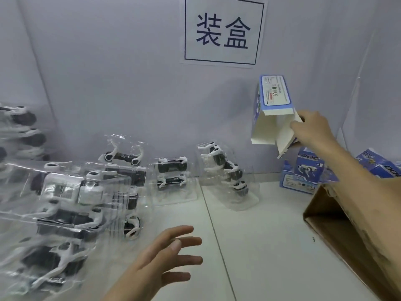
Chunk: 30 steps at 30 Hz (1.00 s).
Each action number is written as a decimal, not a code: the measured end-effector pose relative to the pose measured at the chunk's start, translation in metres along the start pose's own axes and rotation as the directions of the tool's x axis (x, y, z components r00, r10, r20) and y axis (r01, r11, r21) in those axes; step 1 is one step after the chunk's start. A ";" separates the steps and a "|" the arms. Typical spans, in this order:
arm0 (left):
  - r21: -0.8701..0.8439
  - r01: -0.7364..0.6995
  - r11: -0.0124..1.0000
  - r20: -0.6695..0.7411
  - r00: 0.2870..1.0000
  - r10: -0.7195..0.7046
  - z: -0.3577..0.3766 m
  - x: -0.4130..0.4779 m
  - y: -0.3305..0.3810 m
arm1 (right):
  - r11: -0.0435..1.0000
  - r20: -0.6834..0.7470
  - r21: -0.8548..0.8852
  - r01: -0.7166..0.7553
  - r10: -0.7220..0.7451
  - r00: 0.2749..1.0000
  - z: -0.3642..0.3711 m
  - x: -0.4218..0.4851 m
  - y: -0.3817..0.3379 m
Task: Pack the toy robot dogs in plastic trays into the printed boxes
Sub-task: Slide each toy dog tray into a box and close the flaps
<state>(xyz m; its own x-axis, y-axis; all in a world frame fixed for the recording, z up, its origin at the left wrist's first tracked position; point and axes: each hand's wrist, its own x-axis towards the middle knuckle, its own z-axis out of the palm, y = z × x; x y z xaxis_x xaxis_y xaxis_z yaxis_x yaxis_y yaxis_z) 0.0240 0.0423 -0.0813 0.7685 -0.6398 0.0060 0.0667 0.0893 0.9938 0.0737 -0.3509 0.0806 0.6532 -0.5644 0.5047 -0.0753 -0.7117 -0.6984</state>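
My right hand (312, 129) pinches lower flap of blue-and-white printed cardboard box (273, 109), lifted at 1 o'clock, open end down, flaps loose. Risk, my judgement: grip on flap only, so box can swing, flap can crease or slip out. My left hand (165, 255) hovers over white table (260, 246) at 6 o'clock, fingers spread, holding nothing. Nearest clear plastic tray with black-and-white toy robot dog (128, 216) lies at 9 o'clock of left fingers, near, not touching. Blurred trays overlap; one pulled can drag neighbours.
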 end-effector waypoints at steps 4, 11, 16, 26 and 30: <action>-0.141 -0.080 0.987 -0.065 0.995 0.071 0.032 0.024 0.008 | 0.947 -0.007 -0.064 0.316 -0.317 0.948 -0.007 -0.056 -0.020; -0.394 -0.249 0.885 -0.320 0.940 0.122 0.064 0.058 0.018 | 0.663 0.273 -0.117 0.740 -0.695 0.666 -0.005 -0.205 -0.024; -0.576 -0.324 0.751 -0.379 0.919 0.105 0.060 0.059 -0.015 | 0.500 0.435 -0.217 0.838 -0.719 0.542 -0.012 -0.248 0.000; -0.363 -0.223 0.905 -0.435 0.899 0.047 0.053 0.067 -0.043 | 0.441 0.428 -0.193 0.876 -0.766 0.480 0.018 -0.260 0.036; -0.501 -0.126 0.856 -0.277 0.961 -0.021 0.042 0.067 -0.048 | 0.414 0.504 -0.128 0.901 -0.756 0.419 0.029 -0.252 0.029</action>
<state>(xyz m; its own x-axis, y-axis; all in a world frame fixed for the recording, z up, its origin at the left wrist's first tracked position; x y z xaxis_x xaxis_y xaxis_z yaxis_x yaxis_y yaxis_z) 0.0456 -0.0367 -0.1240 0.9133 -0.4047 -0.0456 0.2787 0.5396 0.7945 -0.0716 -0.2174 -0.0817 0.7097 0.5122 0.4836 0.4614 -0.8568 0.2303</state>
